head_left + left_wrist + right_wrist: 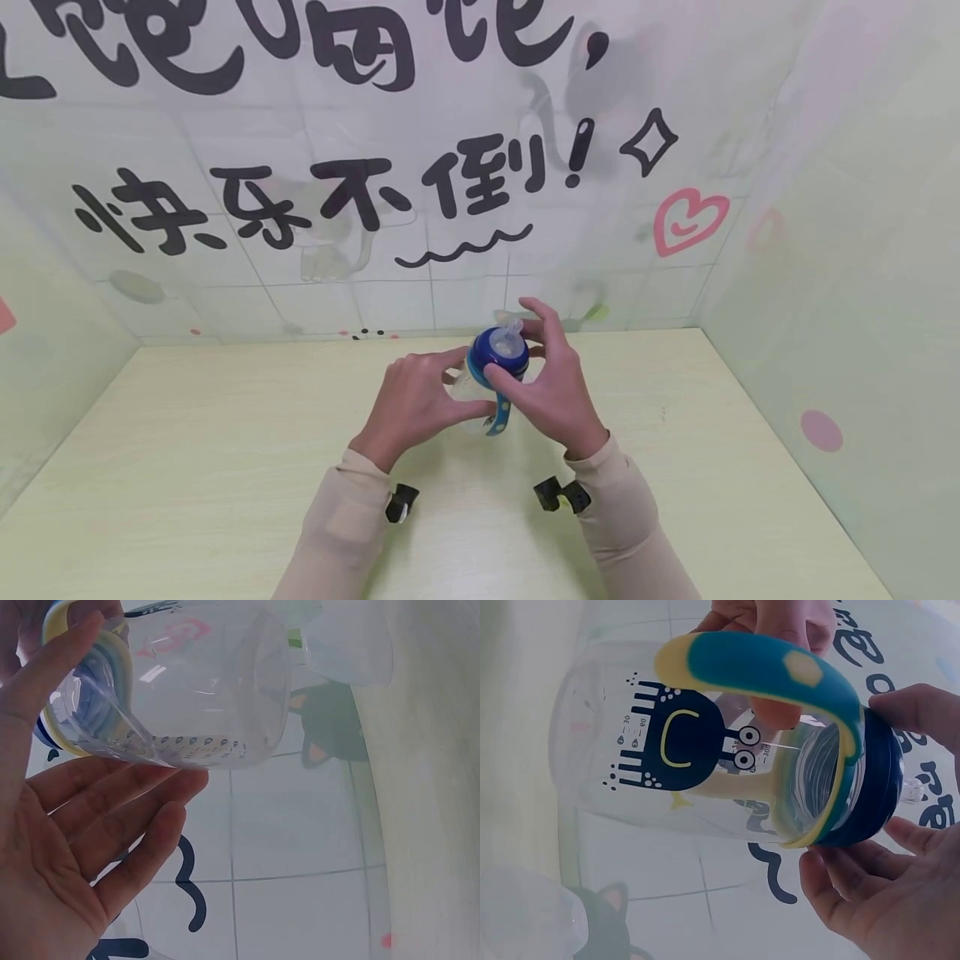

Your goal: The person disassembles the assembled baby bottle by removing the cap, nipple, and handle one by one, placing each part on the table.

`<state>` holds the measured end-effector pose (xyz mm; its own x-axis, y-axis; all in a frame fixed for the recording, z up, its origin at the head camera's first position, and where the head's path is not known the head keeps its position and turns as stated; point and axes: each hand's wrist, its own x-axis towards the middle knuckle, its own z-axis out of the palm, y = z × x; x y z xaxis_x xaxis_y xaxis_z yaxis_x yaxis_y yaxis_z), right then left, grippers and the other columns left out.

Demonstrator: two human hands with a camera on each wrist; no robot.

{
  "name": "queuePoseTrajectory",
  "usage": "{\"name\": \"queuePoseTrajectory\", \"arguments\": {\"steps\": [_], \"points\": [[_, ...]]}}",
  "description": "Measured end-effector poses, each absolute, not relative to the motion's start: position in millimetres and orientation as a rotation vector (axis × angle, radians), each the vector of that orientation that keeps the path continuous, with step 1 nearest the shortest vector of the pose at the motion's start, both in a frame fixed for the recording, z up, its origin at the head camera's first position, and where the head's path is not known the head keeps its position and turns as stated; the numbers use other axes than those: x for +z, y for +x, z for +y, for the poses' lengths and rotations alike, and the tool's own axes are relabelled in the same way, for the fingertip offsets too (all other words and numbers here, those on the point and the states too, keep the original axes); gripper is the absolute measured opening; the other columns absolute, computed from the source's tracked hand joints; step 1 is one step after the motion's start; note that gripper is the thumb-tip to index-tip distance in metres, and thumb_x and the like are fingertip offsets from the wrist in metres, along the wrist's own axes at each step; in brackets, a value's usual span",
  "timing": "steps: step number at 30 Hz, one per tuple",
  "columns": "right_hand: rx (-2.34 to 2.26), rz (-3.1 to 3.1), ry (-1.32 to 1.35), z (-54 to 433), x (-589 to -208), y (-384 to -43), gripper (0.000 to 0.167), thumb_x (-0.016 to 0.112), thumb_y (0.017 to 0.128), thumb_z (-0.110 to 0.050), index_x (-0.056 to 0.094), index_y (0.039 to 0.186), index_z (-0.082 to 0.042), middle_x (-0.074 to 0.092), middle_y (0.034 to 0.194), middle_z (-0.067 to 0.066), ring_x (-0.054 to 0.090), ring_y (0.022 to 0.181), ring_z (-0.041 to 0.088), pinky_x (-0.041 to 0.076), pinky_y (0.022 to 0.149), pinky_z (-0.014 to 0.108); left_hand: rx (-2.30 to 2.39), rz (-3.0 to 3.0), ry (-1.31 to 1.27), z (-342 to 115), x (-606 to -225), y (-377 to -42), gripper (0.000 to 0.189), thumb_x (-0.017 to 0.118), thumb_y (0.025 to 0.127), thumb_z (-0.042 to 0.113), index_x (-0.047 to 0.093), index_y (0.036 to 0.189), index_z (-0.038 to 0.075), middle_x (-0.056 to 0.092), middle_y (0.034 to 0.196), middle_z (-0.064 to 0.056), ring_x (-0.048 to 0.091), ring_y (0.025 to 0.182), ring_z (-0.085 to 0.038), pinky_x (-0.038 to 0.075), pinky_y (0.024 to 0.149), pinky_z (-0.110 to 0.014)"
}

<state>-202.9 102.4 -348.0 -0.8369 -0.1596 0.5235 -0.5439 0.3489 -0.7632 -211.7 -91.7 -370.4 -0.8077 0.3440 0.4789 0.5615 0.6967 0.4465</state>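
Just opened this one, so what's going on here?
A person holds a clear baby bottle above the table. The left hand steadies its body while the right hand grips the dark blue collar under the nipple. The collar is on the bottle; whether it is being turned, I can't tell.

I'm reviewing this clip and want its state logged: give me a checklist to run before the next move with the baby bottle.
1. Left hand holding the baby bottle: ok.
2. Right hand set on the dark blue collar, thumb and fingers on opposite sides: ok.
3. Teat uncovered: ok.
4. Baby bottle lifted off the table: ok, wall shows between them in the left wrist view.
5. Dark blue collar fully tightened: cannot tell.
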Motion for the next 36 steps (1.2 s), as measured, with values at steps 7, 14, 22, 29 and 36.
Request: {"name": "queuePoseTrajectory", "arguments": {"steps": [7, 14, 22, 29, 36], "points": [[1.558, -2.243, 0.678, 104.5, -347.0, -202.1, 0.075, 0.074, 0.084, -0.007, 0.034, 0.148, -0.013, 0.062, 0.124, 0.016, 0.060, 0.113, 0.025, 0.048, 0.099, 0.044, -0.868, -2.553, -0.712, -92.0, -369.3, -210.9, 0.062, 0.083, 0.072, 0.053, 0.073, 0.119, 0.013, 0.074, 0.078, -0.004, 0.073, 0.076, -0.021, 0.054, 0.066, -0.036], [1.593, -2.223, 0.711, 106.1, -347.1, -202.3, 0.076, 0.072, 0.084, -0.004, 0.033, 0.148, -0.012, 0.061, 0.126, 0.017, 0.059, 0.117, 0.026, 0.044, 0.105, 0.047, -0.896, -2.546, -0.728, -92.0, -369.4, -209.9, 0.065, 0.083, 0.073, 0.052, 0.071, 0.124, 0.014, 0.075, 0.078, -0.002, 0.073, 0.076, -0.019, 0.054, 0.067, -0.036], [1.603, -2.199, 0.760, 107.8, -347.2, -202.5, 0.075, 0.069, 0.084, 0.001, 0.033, 0.148, -0.012, 0.060, 0.134, 0.013, 0.059, 0.120, 0.026, 0.042, 0.107, 0.047, -0.897, -2.550, -0.741, -91.6, -368.7, -209.3, 0.065, 0.082, 0.074, 0.054, 0.071, 0.125, 0.015, 0.074, 0.076, 0.000, 0.073, 0.076, -0.018, 0.054, 0.070, -0.036], [1.604, -2.190, 0.787, 108.3, -348.1, -203.7, 0.074, 0.067, 0.084, 0.002, 0.033, 0.149, -0.011, 0.059, 0.136, 0.013, 0.058, 0.121, 0.027, 0.042, 0.107, 0.048, -0.903, -2.545, -0.742, -91.4, -368.3, -209.4, 0.063, 0.083, 0.073, 0.053, 0.072, 0.123, 0.015, 0.074, 0.076, 0.000, 0.073, 0.075, -0.019, 0.053, 0.068, -0.036], [1.486, -2.271, 0.725, 107.0, -347.5, -203.8, 0.076, 0.071, 0.086, -0.012, 0.031, 0.151, -0.010, 0.057, 0.135, 0.013, 0.053, 0.124, 0.026, 0.045, 0.101, 0.048, -0.862, -2.557, -0.710, -91.5, -367.4, -209.7, 0.067, 0.083, 0.071, 0.055, 0.072, 0.123, 0.013, 0.075, 0.080, -0.004, 0.073, 0.075, -0.019, 0.053, 0.067, -0.037]]}}
